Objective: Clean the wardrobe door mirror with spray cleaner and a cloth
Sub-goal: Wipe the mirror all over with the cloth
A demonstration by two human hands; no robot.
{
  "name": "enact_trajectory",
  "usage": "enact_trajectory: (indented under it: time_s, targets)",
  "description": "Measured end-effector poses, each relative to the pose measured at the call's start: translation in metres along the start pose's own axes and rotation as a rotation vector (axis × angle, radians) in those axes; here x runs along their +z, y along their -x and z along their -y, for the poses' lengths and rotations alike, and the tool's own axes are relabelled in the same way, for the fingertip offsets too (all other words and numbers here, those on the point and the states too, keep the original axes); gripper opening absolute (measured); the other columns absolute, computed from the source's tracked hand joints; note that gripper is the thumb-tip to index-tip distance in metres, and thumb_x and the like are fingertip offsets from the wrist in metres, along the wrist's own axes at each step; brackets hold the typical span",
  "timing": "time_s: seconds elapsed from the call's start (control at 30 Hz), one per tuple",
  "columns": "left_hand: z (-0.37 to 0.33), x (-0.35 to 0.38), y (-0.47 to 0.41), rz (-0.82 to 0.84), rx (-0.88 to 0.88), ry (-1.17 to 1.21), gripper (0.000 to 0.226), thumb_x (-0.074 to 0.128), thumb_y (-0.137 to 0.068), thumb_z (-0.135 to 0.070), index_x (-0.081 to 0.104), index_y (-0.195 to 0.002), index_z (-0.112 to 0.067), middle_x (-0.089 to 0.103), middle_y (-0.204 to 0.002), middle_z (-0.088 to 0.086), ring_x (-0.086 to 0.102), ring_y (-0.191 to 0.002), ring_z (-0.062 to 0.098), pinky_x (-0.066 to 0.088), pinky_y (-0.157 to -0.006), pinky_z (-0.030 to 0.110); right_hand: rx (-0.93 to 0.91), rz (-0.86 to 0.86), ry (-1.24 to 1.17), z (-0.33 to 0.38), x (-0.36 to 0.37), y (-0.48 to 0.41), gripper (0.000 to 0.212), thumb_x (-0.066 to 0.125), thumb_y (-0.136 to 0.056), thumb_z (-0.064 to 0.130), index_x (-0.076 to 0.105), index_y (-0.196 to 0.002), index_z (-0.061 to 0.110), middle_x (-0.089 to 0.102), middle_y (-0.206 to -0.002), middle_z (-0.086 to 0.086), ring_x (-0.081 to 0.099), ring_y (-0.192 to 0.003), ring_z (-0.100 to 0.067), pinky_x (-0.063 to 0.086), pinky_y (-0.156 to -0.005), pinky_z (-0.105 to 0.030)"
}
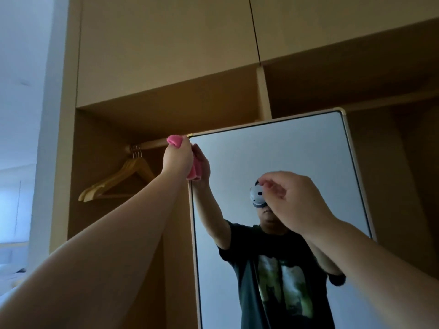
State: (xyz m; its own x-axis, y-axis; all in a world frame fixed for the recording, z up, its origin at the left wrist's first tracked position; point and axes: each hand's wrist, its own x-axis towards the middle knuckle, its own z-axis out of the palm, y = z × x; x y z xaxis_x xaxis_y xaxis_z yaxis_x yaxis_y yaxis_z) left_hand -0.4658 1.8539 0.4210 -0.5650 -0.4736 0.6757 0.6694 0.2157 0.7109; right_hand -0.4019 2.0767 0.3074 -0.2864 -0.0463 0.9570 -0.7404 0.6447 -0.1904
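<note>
The tall mirror (285, 157) with a pale frame stands on the open wardrobe door. My left hand (178, 157) is stretched up to the mirror's top left corner and grips a pink cloth (174, 141), which lies against the frame there. My right hand (289, 200) hovers in front of the mirror's middle, fingers loosely curled and holding nothing. The glass reflects a person in a dark T-shirt. No spray bottle is in view.
Behind the mirror's left edge, a wooden rail (152, 146) carries wooden hangers (118, 179) inside the open wardrobe. Closed upper cupboard doors (166, 43) sit above. A white wall (21, 115) lies at the far left.
</note>
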Motion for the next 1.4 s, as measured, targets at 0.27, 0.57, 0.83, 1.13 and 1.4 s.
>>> enact_trajectory:
  time_s: [0.27,0.57,0.83,1.13,1.4]
  targets:
    - [0.006,0.013,0.004,-0.02,0.057,-0.045,0.029,0.038,-0.097,-0.048,0.042,-0.074,-0.031,0.055,-0.074,-0.004,0.054,-0.065,0.007,0.033,-0.051,0.022,-0.132,-0.281,0.388,-0.064,-0.045,-0.032,0.029,0.046,-0.096,0.023,0.063,-0.119,0.018,0.064,-0.111,0.002,0.061,-0.099,-0.014,0.055,-0.084,-0.034]
    - [0.012,0.021,0.005,-0.119,0.061,-0.116,0.031,0.038,-0.098,-0.044,0.046,-0.075,-0.025,0.055,-0.07,-0.002,0.055,-0.061,0.01,0.04,-0.048,0.02,0.179,-0.369,0.51,-0.081,-0.077,-0.016,0.042,0.048,-0.097,0.024,0.046,-0.136,0.007,0.05,-0.134,-0.017,0.048,-0.123,-0.033,0.043,-0.098,-0.042]
    - [0.021,0.023,0.014,-0.145,0.03,-0.133,0.031,0.04,-0.098,-0.042,0.054,-0.097,-0.015,0.055,-0.07,-0.002,0.054,-0.061,0.01,0.041,-0.056,0.025,0.411,-0.28,0.24,-0.086,-0.075,0.008,0.042,0.033,-0.105,0.022,0.046,-0.141,0.006,0.052,-0.141,-0.013,0.048,-0.129,-0.029,0.03,-0.093,-0.024]
    - [0.04,0.003,0.042,0.035,0.133,-0.191,0.036,0.04,-0.098,-0.033,0.055,-0.121,-0.009,0.049,-0.075,-0.011,0.046,-0.061,0.005,0.034,-0.049,0.023,0.501,-0.255,0.161,-0.078,-0.075,0.029,0.04,0.033,-0.106,0.018,0.048,-0.14,0.003,0.052,-0.14,-0.015,0.047,-0.13,-0.027,0.028,-0.092,-0.018]
    - [0.053,-0.004,0.07,0.076,0.127,-0.186,0.036,0.038,-0.1,-0.029,0.05,-0.128,-0.009,0.052,-0.101,0.002,0.05,-0.088,0.02,0.043,-0.073,0.036,0.511,-0.189,0.166,-0.077,-0.072,0.048,0.039,0.033,-0.105,0.018,0.05,-0.136,0.001,0.055,-0.136,-0.017,0.056,-0.115,-0.03,0.037,-0.09,-0.018]
